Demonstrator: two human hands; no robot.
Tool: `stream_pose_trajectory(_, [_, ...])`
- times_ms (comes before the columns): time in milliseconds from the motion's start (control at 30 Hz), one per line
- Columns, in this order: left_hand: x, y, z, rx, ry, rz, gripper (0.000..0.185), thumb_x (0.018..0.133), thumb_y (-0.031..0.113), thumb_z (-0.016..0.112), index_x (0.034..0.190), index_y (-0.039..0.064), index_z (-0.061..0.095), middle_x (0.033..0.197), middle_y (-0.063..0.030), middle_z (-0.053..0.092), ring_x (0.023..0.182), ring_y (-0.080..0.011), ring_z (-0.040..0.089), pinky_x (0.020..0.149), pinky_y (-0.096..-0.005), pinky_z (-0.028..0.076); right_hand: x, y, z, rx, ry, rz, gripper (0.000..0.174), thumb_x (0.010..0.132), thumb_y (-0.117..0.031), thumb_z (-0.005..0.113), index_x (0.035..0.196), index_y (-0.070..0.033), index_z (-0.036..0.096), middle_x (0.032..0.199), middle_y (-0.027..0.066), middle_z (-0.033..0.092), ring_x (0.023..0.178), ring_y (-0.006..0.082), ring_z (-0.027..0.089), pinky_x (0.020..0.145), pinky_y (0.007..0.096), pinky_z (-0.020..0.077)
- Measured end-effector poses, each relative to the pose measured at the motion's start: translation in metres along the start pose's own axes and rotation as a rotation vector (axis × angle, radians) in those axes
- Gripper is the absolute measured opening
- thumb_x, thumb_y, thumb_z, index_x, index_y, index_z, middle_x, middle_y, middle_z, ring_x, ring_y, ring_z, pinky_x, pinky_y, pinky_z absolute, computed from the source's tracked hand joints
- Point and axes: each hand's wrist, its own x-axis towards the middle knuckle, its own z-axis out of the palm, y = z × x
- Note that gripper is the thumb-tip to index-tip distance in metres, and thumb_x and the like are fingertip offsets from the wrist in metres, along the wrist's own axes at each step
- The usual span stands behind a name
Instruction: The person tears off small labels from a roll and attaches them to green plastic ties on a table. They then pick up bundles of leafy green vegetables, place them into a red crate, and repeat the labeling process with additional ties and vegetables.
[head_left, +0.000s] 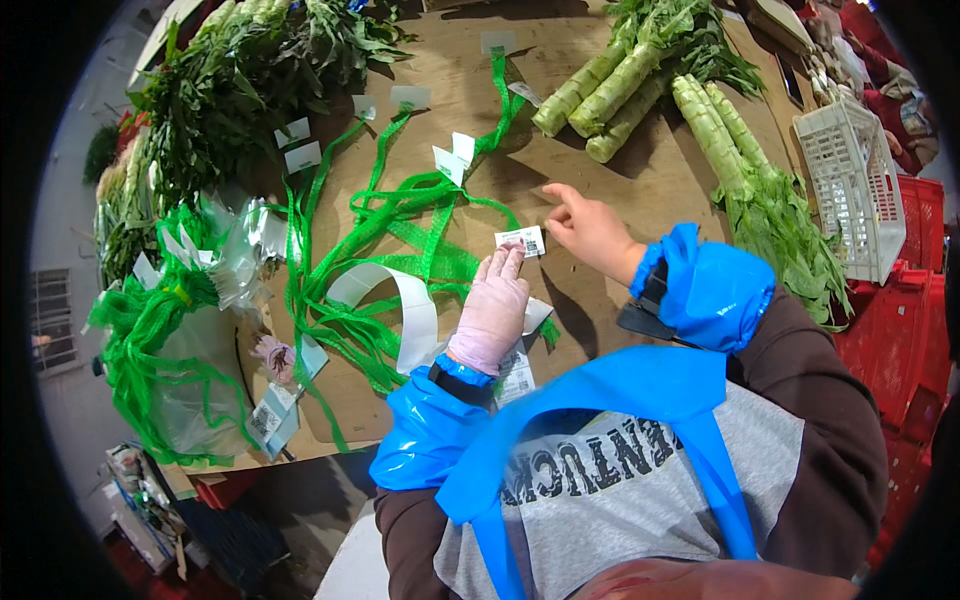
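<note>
My left hand (495, 311), in a thin pale pink glove, lies palm down with its fingertips on a white printed label (531, 241). The label sits at the end of a green mesh net strip (491, 204). Its thumb and palm are hidden, so any grip underneath is unclear. A curled strip of white labels (412, 315) runs beside that hand, and another printed label piece (516, 375) shows below its wrist. My bare right hand (592, 231) hovers to the right of the label, index finger extended, other fingers partly curled, holding nothing. Long green mesh nets (375, 247) with white tags spread leftward.
Celtuce stems (615, 90) lie at the back right, more celtuce (739, 157) at the right. Leafy bunches (247, 97) fill the back left. A bundle of green nets (157, 330) hangs at the wooden table's (465, 82) left edge. A white plastic crate (851, 187) stands right.
</note>
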Motion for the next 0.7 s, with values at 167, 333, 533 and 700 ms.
stream_pose_trajectory(167, [-0.001,-0.004,0.005,-0.029,0.014,0.001,0.017,0.077,0.010,0.060,0.088,0.001,0.070,0.139,-0.0203,0.053,0.133,-0.0353,0.047,0.112,-0.0484,0.036,-0.016,0.004,-0.007,-0.541,-0.173,-0.747,0.046,0.093,-0.038,0.059,0.132,-0.014,0.055,0.136,0.0080,0.056,0.126,0.0216,0.052,0.114,0.0479,0.0318])
stream_pose_trajectory(333, [-0.004,-0.016,-0.002,-0.208,0.037,0.036,0.012,0.071,0.005,0.065,0.082,0.001,0.066,0.140,-0.0206,0.053,0.132,-0.0364,0.047,0.111,-0.0478,0.037,0.034,-0.024,-0.011,-0.210,-0.075,-0.418,0.042,0.088,-0.040,0.068,0.119,-0.012,0.062,0.119,0.0091,0.064,0.108,0.0265,0.062,0.095,0.0429,0.0451])
stream_pose_trajectory(533, [-0.009,-0.021,-0.028,-0.452,0.238,0.030,0.022,0.070,0.018,0.079,0.076,0.002,0.065,0.127,-0.0195,0.062,0.119,-0.0386,0.057,0.101,-0.0470,0.046,0.097,-0.077,0.023,0.039,0.093,-0.061,0.039,0.082,-0.042,0.072,0.095,-0.006,0.068,0.089,0.0111,0.070,0.085,0.0337,0.066,0.076,0.0421,0.0518])
stream_pose_trajectory(700, [-0.023,-0.036,-0.064,-0.435,0.476,-0.090,0.026,0.068,0.020,0.083,0.080,0.004,0.066,0.134,-0.0245,0.057,0.120,-0.0421,0.057,0.100,-0.0466,0.046,0.079,-0.066,0.021,0.519,-0.027,0.094,0.027,0.085,-0.028,0.072,0.082,-0.001,0.068,0.074,0.0060,0.070,0.071,0.0150,0.065,0.066,0.0324,0.0511])
